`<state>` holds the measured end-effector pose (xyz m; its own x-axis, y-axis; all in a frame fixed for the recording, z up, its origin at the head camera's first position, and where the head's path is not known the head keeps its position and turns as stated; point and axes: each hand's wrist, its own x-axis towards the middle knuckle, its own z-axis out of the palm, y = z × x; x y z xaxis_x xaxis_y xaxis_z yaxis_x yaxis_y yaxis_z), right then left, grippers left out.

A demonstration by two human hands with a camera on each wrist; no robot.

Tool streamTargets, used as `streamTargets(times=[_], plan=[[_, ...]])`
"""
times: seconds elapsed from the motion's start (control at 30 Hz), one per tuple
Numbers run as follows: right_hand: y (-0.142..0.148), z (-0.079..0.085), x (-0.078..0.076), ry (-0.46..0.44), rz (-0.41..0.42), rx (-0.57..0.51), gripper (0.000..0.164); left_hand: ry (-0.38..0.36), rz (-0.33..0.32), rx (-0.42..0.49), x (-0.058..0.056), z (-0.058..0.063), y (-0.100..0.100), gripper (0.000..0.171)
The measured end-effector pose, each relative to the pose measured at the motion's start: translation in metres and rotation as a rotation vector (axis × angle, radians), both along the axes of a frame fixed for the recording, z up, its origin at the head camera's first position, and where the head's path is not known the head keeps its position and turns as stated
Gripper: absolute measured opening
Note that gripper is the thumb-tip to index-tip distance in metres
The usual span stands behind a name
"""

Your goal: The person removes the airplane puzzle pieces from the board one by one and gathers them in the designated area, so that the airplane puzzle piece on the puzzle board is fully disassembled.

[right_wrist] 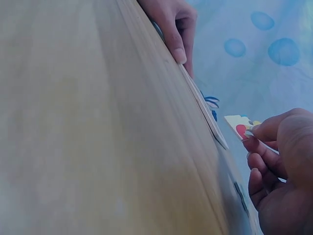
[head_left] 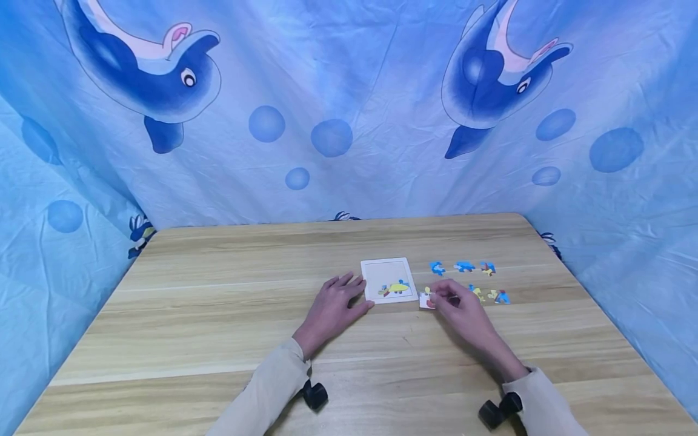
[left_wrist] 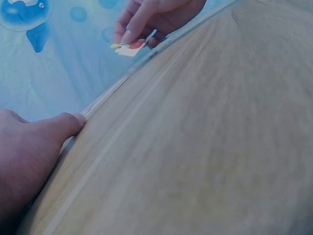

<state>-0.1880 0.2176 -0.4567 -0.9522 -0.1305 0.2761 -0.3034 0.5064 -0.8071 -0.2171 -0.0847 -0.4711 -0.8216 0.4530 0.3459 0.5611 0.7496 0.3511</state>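
Observation:
My right hand pinches a white jigsaw piece with red and yellow print between thumb and fingertips. In the right wrist view that puzzle piece is raised off the table and tilted. Just left of it lies the square puzzle tray, pale with a light rim. A few joined pieces, yellow and blue, fill the tray's lower right part. My left hand rests at the tray's left side with fingers loosely spread, the thumb along its lower left corner.
Loose puzzle pieces lie in two rows right of the tray: a blue one, another blue one and several with yellow and red. The wooden table ends at a blue curtain printed with dolphins.

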Motion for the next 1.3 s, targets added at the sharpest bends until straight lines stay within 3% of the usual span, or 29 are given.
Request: streamTargets(times=[0.87,1.3], plan=[[0.038,0.002,0.029,0.011,-0.023,0.027,0.013,-0.002,-0.002,0.002,0.000,0.001,-0.001,0.055],[0.047,0.003,0.040,-0.092,-0.023,0.050,0.016,-0.009,0.000,0.006,-0.001,0.001,-0.001,0.056]])
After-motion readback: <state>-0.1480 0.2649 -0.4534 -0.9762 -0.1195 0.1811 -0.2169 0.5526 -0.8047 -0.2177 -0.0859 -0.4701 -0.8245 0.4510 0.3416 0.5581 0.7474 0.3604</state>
